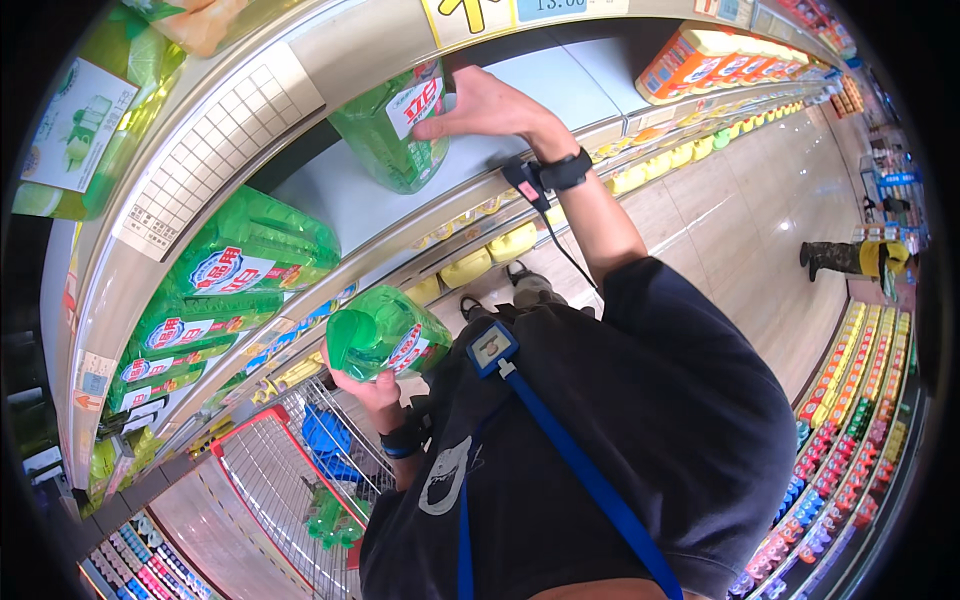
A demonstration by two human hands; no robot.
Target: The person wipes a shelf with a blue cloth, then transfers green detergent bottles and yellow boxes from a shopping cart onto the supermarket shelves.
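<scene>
My left hand (375, 391) holds a green plastic bottle of liquid detergent (409, 322) in front of my body, its green cap tilted towards me. My right hand (499, 105) reaches over the shelf (585, 82) and grips a similar green bottle (371, 139), thumb on the label and fingers behind it. That bottle is at the shelf's front part; I cannot tell if its base touches the shelf. Further left on the same shelf stands a row of green bottles (259, 232) with red and white labels.
At lower left, a wire shopping cart (279, 415) with red trim holds a blue item (326, 431) and green bottles (334, 517). Orange bottles (686, 64) stand further along the shelf, yellow ones (465, 266) below. A person in yellow (885, 255) is in the aisle. Stocked shelves (855, 435) line the right.
</scene>
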